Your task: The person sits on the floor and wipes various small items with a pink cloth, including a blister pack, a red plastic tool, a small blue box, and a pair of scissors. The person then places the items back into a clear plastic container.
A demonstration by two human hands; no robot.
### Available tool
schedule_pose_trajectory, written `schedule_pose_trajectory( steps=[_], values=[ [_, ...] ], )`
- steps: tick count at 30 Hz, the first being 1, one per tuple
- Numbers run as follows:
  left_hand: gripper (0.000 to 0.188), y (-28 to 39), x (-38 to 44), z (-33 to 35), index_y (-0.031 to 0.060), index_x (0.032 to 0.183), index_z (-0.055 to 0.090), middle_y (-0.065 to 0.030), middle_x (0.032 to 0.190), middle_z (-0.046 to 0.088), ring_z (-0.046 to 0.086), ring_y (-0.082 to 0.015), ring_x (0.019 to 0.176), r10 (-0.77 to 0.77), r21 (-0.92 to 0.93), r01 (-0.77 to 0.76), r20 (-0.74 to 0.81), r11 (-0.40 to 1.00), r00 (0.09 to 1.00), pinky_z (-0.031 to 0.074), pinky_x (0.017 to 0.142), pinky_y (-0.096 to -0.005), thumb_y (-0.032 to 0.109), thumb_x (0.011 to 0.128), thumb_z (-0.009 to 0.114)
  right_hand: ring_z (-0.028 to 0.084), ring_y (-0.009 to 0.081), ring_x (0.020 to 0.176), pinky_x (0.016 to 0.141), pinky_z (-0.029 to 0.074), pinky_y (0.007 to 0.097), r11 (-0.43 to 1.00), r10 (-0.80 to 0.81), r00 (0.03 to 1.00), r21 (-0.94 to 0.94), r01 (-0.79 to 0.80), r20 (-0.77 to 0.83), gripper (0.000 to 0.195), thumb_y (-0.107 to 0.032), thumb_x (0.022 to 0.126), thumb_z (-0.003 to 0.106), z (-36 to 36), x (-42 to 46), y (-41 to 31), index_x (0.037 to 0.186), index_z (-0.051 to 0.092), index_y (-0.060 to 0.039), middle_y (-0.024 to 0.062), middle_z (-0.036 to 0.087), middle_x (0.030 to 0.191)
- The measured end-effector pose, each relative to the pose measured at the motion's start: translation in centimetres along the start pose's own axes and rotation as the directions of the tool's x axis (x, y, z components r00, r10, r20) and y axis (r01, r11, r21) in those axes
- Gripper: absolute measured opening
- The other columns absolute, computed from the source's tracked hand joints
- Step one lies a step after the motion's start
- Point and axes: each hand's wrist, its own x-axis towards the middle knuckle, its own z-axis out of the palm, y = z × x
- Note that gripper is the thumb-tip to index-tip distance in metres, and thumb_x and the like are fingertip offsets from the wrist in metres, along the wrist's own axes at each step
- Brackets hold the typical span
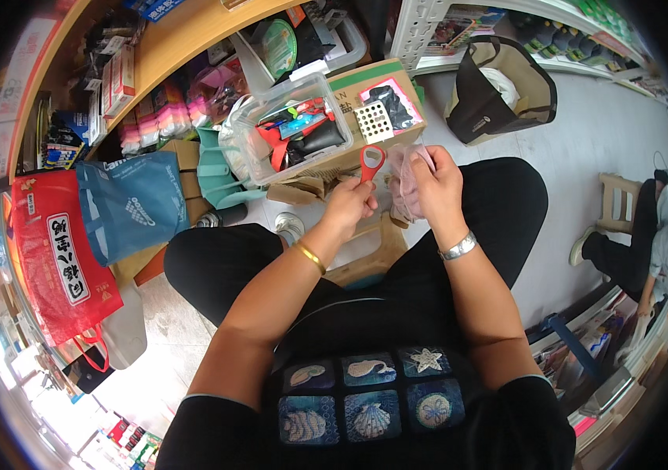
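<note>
My left hand (352,202) is closed around a tool with a red ring-shaped handle (372,160), which looks like scissors. The ring points up and away from me; the rest of the tool is hidden in my fist. Just to the right, my right hand (441,183) pinches a crumpled piece of thin pink material (404,185) between thumb and fingers. Both hands are over my lap, close together but apart. Beyond them stands a clear plastic box (245,138) with red- and black-handled tools (301,132) inside. A white card with dark round dots (374,122) lies beside it.
The box rests by a cardboard carton (345,88). A wooden stool (363,249) is between my knees. Red (63,258) and blue bags (134,205) are at left, a dark tote (501,88) at upper right. A person (654,235) sits far right. Shelves surround me.
</note>
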Motion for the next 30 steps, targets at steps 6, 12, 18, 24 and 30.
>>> schedule_pose_trajectory(
  steps=[6, 12, 18, 24, 30],
  values=[
    [0.016, 0.2, 6.2, 0.8, 0.0065, 0.097, 0.058, -0.0029, 0.071, 0.056, 0.051, -0.0122, 0.058, 0.015, -0.13, -0.034, -0.146, 0.991, 0.989, 0.043, 0.055, -0.0277, 0.021, 0.1, 0.05, 0.058, 0.0077, 0.064, 0.059, 0.048, 0.0259, 0.999, 0.035, 0.999, -0.016, -0.035, 0.012, 0.015, -0.012, 0.09, 0.062, 0.7, 0.2, -0.9, 0.095, 0.063, 0.0028, 0.0052, 0.065, 0.073],
    [0.02, 0.9, 9.2, 2.5, 0.0046, 0.097, 0.056, -0.0051, 0.071, 0.057, 0.048, -0.0135, 0.053, 0.045, -0.26, -0.114, -0.259, 0.959, 0.965, 0.041, 0.048, -0.032, 0.024, 0.099, 0.051, 0.059, 0.0076, 0.066, 0.061, 0.049, 0.0262, 0.999, 0.045, 0.994, -0.01, -0.044, 0.098, 0.013, -0.01, 0.089, 0.063, 1.7, 0.0, -2.0, 0.092, 0.063, 0.0027, 0.0056, 0.065, 0.073],
    [0.017, -0.5, 8.6, 0.4, 0.0019, 0.099, 0.059, -0.0057, 0.081, 0.06, 0.052, -0.0137, 0.057, 0.104, -0.271, -0.14, -0.142, 0.952, 0.984, 0.045, 0.052, -0.0316, 0.018, 0.098, 0.054, 0.056, 0.0059, 0.07, 0.063, 0.048, 0.0238, 0.991, 0.129, 0.966, 0.016, -0.136, 0.222, 0.011, -0.008, 0.092, 0.061, 2.2, 0.1, -1.2, 0.094, 0.061, 0.0025, 0.0036, 0.064, 0.079],
    [0.018, -0.3, 1.3, -2.7, -0.0013, 0.108, 0.061, -0.0063, 0.09, 0.065, 0.06, -0.0123, 0.073, 0.225, 0.278, -0.219, 0.011, 0.935, 0.974, 0.051, 0.066, -0.0277, 0.009, 0.095, 0.057, 0.06, 0.0102, 0.066, 0.061, 0.05, 0.0275, 0.995, 0.09, 0.969, 0.018, -0.097, 0.231, 0.013, -0.01, 0.088, 0.064, 2.8, -0.3, -1.2, 0.093, 0.062, 0.0016, 0.0073, 0.065, 0.074],
    [0.02, 7.1, -1.4, -8.3, 0.0008, 0.11, 0.065, -0.0035, 0.091, 0.068, 0.06, -0.0097, 0.08, 0.522, 0.548, -0.339, -0.218, 0.765, 0.825, 0.051, 0.071, -0.026, 0.011, 0.093, 0.063, 0.06, 0.0109, 0.064, 0.059, 0.049, 0.0284, 0.999, 0.05, 0.935, -0.028, -0.044, 0.35, 0.012, -0.01, 0.088, 0.064, 3.2, -0.8, -1.8, 0.092, 0.062, 0.0012, 0.0075, 0.065, 0.074]
  ],
)
